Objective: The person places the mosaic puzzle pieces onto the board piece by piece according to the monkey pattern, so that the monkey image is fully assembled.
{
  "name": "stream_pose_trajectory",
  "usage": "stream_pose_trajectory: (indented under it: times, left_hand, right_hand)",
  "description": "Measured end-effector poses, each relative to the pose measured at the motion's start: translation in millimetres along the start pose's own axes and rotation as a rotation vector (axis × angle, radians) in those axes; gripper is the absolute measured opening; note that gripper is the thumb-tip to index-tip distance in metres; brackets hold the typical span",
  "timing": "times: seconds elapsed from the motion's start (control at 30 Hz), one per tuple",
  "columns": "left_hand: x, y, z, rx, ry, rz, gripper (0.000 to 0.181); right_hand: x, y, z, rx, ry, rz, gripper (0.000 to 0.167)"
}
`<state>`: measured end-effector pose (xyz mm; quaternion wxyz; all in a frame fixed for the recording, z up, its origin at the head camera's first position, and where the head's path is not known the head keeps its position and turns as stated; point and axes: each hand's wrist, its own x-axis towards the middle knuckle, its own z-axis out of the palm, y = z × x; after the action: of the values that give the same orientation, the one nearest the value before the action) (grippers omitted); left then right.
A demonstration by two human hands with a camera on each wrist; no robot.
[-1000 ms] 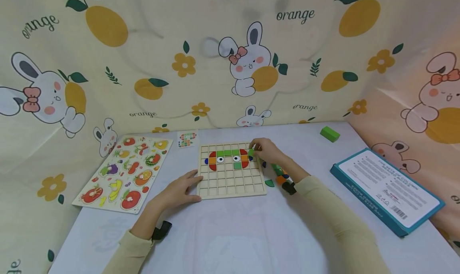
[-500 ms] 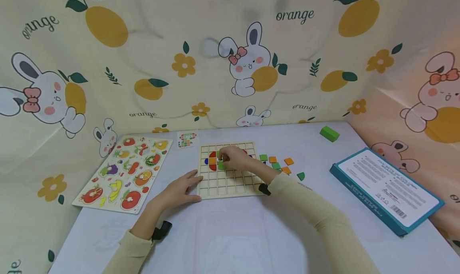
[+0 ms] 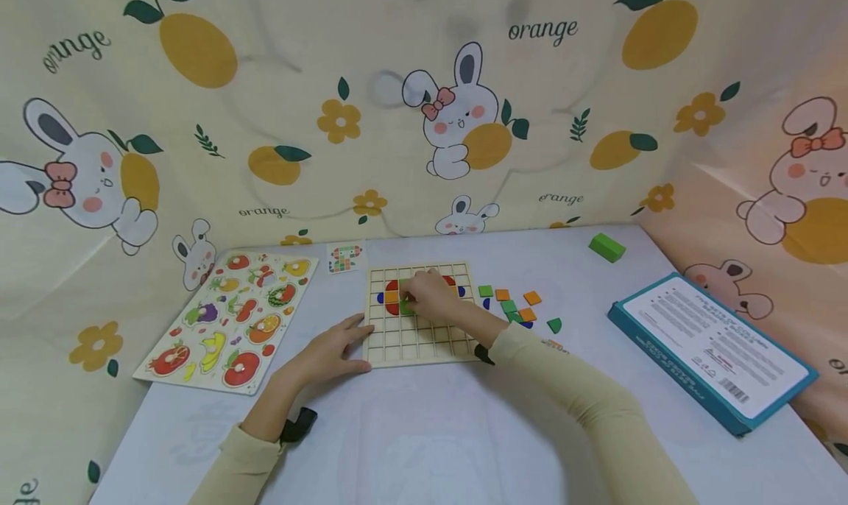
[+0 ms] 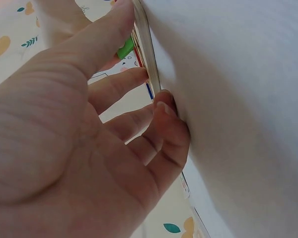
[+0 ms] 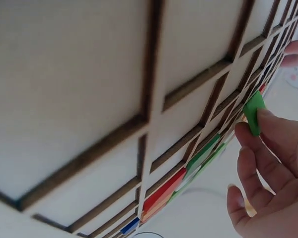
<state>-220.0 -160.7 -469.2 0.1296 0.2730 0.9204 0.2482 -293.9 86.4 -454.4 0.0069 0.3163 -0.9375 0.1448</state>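
A wooden grid board lies on the table with red, orange, blue and green pieces in its upper cells. My right hand is over the board's upper middle and covers some cells. In the right wrist view, the thumb and a finger of my right hand pinch a green tile, held tilted at the grid. My left hand rests at the board's left edge, fingers and thumb spread. In the left wrist view, fingertips of my left hand touch the board's side.
Loose orange, green and blue pieces lie right of the board. A patterned card is behind it on the left, and a fruit puzzle lies further left. On the right are a green block and a blue-edged box.
My right hand has moved left from the board's right edge to its upper middle, uncovering the loose pieces. Over the last half second it has shifted only slightly. My left hand has stayed in place.
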Motion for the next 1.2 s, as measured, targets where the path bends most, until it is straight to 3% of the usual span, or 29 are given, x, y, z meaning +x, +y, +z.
stream_pose_trajectory:
  times: [0.3,0.67,0.77,0.93,1.03,1.2]
  left_hand:
    - [1.4,0.5,1.1,0.01,0.007,0.021,0.073]
    - [-0.4,0.8,-1.4,0.001,0.0,0.011,0.073]
    - [-0.9,1.4,-1.7,-0.001,0.0,0.008,0.072]
    - [-0.9,1.6,-1.0,0.002,-0.004,0.004,0.073]
    - [-1.0,2.1,-0.9,-0.002,-0.003,-0.003,0.073]
    - [-0.9,2.5,0.1,-0.004,-0.005,-0.009,0.073]
  right_hand:
    - [-7.1,-2,-1,-0.047,0.034,-0.006,0.005]
    - [-25.6,2,-3,-0.012,0.07,-0.124,0.007]
    - [-32.2,-1,-1,-0.092,0.046,-0.141,0.01]
    - [-43.1,-7,1,-0.188,-0.052,-0.152,0.035]
    - [-46.8,-9,2,-0.173,-0.078,-0.129,0.043]
    - [-51.6,-7,4,-0.13,-0.08,-0.111,0.042]
